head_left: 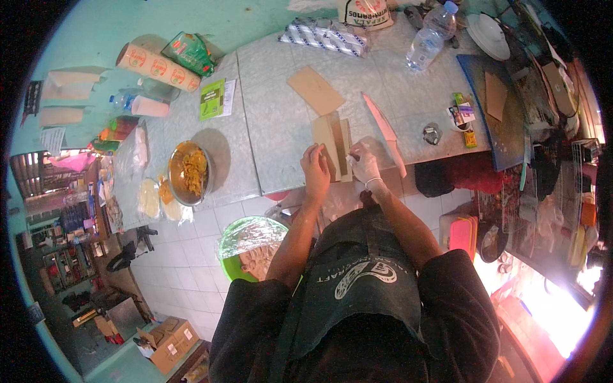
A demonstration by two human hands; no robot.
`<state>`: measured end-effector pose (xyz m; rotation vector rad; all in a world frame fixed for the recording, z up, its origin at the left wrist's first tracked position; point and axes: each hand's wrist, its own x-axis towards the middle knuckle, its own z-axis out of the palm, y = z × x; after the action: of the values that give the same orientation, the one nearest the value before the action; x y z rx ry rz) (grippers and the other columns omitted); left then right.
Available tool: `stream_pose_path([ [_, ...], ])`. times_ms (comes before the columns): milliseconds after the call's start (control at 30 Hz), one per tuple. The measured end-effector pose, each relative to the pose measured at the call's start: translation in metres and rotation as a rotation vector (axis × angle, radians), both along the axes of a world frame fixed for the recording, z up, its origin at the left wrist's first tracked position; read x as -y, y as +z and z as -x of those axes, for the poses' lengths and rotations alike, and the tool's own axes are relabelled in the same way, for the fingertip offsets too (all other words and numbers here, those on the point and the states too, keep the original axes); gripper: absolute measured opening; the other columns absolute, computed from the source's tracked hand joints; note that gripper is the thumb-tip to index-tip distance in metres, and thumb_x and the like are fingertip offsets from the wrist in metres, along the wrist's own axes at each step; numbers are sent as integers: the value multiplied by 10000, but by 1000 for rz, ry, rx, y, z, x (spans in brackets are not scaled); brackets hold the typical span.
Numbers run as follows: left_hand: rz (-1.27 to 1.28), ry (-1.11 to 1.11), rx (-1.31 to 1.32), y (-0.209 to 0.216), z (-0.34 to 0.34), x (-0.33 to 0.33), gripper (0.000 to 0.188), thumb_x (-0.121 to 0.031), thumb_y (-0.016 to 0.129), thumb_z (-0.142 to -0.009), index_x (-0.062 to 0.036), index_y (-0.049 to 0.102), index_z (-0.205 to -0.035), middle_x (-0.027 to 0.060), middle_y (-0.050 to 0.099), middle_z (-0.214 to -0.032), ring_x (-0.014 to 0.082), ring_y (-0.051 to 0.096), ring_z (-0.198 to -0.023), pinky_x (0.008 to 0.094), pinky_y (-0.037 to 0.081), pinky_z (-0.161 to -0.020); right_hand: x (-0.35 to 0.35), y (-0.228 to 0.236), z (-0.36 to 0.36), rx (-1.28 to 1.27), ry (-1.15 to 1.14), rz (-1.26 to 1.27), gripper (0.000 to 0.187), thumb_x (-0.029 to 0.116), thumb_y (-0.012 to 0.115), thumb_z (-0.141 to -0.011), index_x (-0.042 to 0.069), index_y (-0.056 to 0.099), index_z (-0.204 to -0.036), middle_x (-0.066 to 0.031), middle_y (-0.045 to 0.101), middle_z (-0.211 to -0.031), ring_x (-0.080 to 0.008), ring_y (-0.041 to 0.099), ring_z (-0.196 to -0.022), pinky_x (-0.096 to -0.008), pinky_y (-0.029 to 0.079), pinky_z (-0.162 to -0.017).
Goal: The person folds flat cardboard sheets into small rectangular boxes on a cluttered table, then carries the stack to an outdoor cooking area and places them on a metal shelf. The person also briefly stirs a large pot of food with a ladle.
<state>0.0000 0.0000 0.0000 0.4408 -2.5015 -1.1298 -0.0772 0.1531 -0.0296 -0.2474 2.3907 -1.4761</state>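
Several flat brown cardboard pieces lie overlapping at the table's near edge, between my hands. My left hand curls its fingers at their left side, closed on the cardboard's near end. At their right edge, my right hand has its fingertips pinched together; what is in the pinch is too small to make out. A pale band circles the right wrist, and that hand looks whitish, perhaps gloved. Farther off lies a larger cardboard rectangle. A pink knife rests to the right of my hands, its tip pointing away.
On the left stands a metal bowl of orange-yellow food. Below the table edge is a green basin partly covered in clear film. A plastic bottle, a blue board and a small glass dish occupy the right.
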Motion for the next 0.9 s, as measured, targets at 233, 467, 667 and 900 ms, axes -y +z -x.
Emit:
stream_pose_path([
  [233, -124, -41, -66, 2, 5, -3, 317, -76, 575, -929, -19, 545, -1239, 219, 533, -1233, 379, 502, -1170, 440, 406, -998, -2, 11, -3, -116, -39, -9, 250, 48, 693, -816, 42, 574, -1036, -177, 681, -942, -339, 675, -940, -410, 525, -790],
  [467, -590, 47, 309, 12, 1, 18, 383, -293, 520, -990, 58, 589, -1126, 177, 666, -1023, 225, 622, -915, 372, 495, -817, 8, 118, 1, -276, 125, -348, 286, 97, 597, -864, 70, 532, -1141, -179, 664, -957, -372, 651, -930, -452, 521, -774],
  [667, -547, 73, 311, -35, 4, 18, 328, -213, 502, -998, 65, 652, -1089, 128, 693, -878, 184, 628, -761, 340, 514, -706, 32, 72, -7, -390, 189, -360, 219, 145, 578, -865, 86, 625, -1070, -168, 647, -978, -367, 645, -912, -454, 546, -782],
  [900, -1049, 277, 330, -29, -1, 17, 343, -215, 566, -968, 46, 667, -1165, 100, 690, -851, 178, 642, -693, 314, 513, -610, 44, 41, -19, -265, 319, -429, 221, 140, 591, -849, 100, 679, -1047, -167, 644, -964, -368, 645, -903, -464, 539, -766],
])
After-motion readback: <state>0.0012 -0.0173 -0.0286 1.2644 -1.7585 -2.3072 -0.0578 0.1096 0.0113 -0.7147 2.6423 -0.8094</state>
